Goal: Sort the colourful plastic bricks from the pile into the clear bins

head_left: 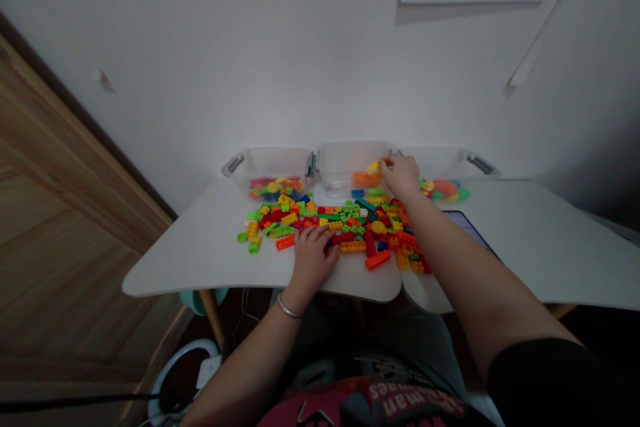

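My right hand (401,175) reaches over the middle clear plastic box (335,155), its fingers pinched on a small yellow toy brick (373,166). Orange bricks (367,179) show through that box's wall, just below the yellow one. Nearer to me, my left hand (314,255) lies at the front edge of a loose pile of colourful building bricks (330,218). Its fingers are stretched out and slightly apart, with the tips touching the bricks. A red brick (343,238) and a long yellow-orange brick (353,247) lie just right of that hand.
A left clear box (275,159) and a right clear box (434,159) flank the middle one against the wall, both holding colourful pieces. A tablet (469,227) lies beneath my right forearm. Two white tabletops (185,253) meet near the pile's right side.
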Motion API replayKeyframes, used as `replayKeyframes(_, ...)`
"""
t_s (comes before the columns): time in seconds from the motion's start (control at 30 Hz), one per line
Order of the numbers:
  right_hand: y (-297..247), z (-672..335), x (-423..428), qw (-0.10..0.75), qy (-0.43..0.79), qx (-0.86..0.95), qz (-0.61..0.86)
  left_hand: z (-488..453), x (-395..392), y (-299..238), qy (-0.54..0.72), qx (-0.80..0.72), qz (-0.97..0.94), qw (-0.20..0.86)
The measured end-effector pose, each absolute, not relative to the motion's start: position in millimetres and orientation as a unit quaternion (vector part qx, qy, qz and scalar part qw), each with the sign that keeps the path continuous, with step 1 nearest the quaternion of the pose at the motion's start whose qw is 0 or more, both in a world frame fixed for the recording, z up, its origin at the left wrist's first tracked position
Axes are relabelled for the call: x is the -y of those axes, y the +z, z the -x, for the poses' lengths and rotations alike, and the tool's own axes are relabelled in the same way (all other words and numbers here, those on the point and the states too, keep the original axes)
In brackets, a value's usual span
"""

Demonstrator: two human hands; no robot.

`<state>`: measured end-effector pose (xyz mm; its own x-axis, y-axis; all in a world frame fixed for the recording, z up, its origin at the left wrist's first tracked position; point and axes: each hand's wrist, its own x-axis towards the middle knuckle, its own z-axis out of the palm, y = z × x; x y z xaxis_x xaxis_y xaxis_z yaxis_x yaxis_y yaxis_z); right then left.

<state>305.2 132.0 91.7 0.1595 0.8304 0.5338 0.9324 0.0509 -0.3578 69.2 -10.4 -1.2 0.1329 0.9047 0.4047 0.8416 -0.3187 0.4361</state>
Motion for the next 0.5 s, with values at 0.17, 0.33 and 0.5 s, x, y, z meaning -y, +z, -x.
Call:
replayKeyframes(0.17, 84, -305, -134, 0.341, -0.088, 0.654, 0.67, -69, 10, -1, 0.31, -0.578, -0.753, 0.053)
replayKeyframes(0.33, 80, -309, -136, 0.344, -0.092, 0.681, 0.64, -69, 10, -1, 0.311, -0.578, -0.753, 0.054)
replayKeyframes(0.5, 80, -317, -137, 0.368, -0.056, 0.73, 0.573, -68, 10, -1, 0.315, -0.578, -0.751, 0.055)
